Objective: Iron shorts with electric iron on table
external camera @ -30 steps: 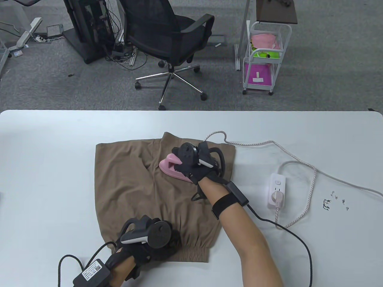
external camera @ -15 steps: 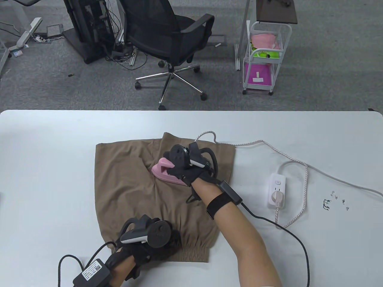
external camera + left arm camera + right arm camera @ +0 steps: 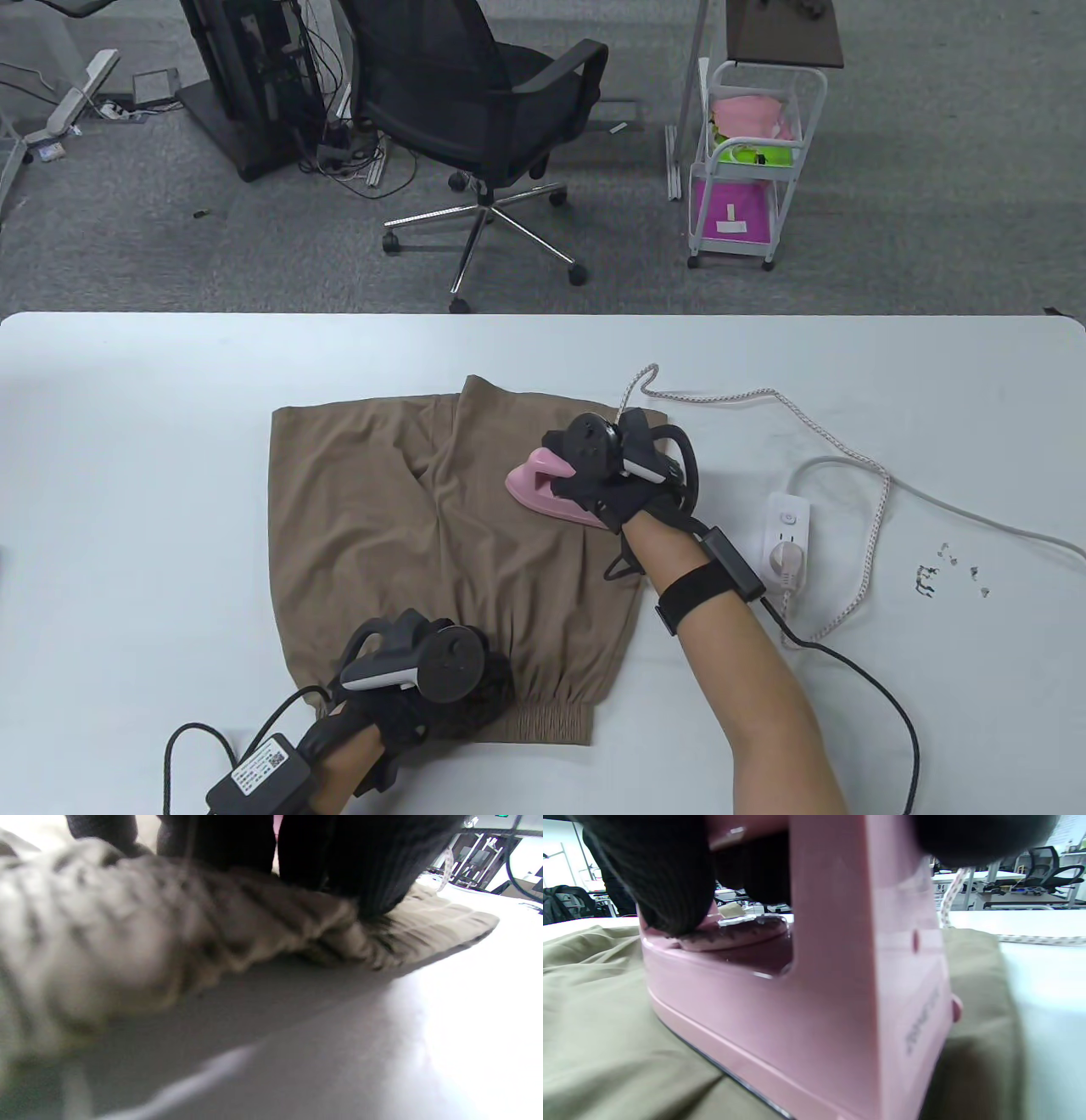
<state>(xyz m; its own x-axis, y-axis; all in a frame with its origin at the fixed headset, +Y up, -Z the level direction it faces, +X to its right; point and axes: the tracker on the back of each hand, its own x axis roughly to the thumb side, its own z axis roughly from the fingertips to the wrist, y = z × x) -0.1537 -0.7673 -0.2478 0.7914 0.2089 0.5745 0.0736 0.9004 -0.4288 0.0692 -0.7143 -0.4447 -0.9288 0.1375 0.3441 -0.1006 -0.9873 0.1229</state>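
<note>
we've got the tan cotton shorts (image 3: 441, 543) flat on the white desk (image 3: 153, 475), left hand (image 3: 424, 679) fingers (image 3: 365, 866) pressing the waistband. right hand (image 3: 619, 484) fingers curled round the small pink iron (image 3: 551, 492) on the right leg. braided cord (image 3: 764, 399) could snag, and lingering might scorch the fabric.

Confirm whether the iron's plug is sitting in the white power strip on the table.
Yes: in the table view the plug on the iron's braided cord sits in the white power strip.
</note>
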